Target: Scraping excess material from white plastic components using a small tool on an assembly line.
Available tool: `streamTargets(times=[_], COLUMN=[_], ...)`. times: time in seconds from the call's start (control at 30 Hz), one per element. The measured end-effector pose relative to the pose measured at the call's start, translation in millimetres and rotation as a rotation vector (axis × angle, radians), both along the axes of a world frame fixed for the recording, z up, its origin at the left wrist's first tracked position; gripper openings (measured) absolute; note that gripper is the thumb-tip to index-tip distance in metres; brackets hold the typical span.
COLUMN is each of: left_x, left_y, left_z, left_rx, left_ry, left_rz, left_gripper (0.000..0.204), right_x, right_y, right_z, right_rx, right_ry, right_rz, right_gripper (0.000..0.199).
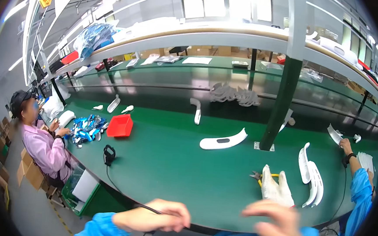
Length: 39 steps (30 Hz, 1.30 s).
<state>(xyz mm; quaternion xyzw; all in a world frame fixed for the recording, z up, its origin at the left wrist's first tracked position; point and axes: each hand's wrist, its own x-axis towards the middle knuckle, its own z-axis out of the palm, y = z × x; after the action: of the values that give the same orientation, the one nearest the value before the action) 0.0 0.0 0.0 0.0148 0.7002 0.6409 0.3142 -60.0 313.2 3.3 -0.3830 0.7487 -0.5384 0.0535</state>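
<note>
Left hand: the bare left hand (164, 217), in a bright blue sleeve (100, 230), is at the near edge of the long green-topped workbench (168, 169), its fingers bent loosely inward; a thin black cord (124, 194) runs across it, though I cannot tell whether the fingers grip it.
Right hand: the bare right hand (278, 223), blurred, has thumb and forefinger well apart, and I see nothing in its grasp.
Cord and strap: from the left hand the cord leads over the bench to a looped black strap (109, 155) lying near the front edge, to the left.
Glove and pliers: just beyond the right hand lies an off-white work glove (276, 190), with yellow-handled pliers (259, 177) partly under it.
White shells: right of the glove, slim curved white plastic shells (314, 181) lie close together.
Neighbour on the right: another person's hand (346, 147) touches a curved white piece (334, 134).
Mid-bench: a broad curved white panel with a dark oval inset (223, 141) lies left of the green-and-white post (282, 94).
Left side: a red plastic tray (120, 126) is beside a heap of shiny blue-wrapped parts (87, 128), where a co-worker in a pink top (47, 145) sits.
Far side: a hooked white piece (197, 111), then a pile of pale curved pieces (233, 95).
</note>
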Motion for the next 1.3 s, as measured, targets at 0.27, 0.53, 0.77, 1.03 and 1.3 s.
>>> streamTargets(times=[0.27,0.53,0.77,1.03,1.3], left_x=[22,30,30,43,94], left_y=[22,2,-33,-48,-88], left_z=[-59,-54,-32,-28,-67], left_rx=[0.582,0.986,1.107,1.340,0.140], left_ry=[-0.003,0.139,0.319,0.527,0.107], left_rz=[-0.051,0.438,0.829,0.974,0.675], left_gripper=[0.017,0.021,0.032,0.049,0.057], right_x=[44,68,88,91,40], right_y=[-113,-173,-211,-233,-186], right_z=[-179,-176,-188,-155,-157], right_rx=[-0.027,0.109,-0.027,0.048,0.188], right_ry=[-1.296,-0.076,-0.639,-0.192,-0.854], right_rz=[0.510,0.249,0.430,0.248,0.427], right_gripper=[0.048,0.068,0.065,0.050,0.042])
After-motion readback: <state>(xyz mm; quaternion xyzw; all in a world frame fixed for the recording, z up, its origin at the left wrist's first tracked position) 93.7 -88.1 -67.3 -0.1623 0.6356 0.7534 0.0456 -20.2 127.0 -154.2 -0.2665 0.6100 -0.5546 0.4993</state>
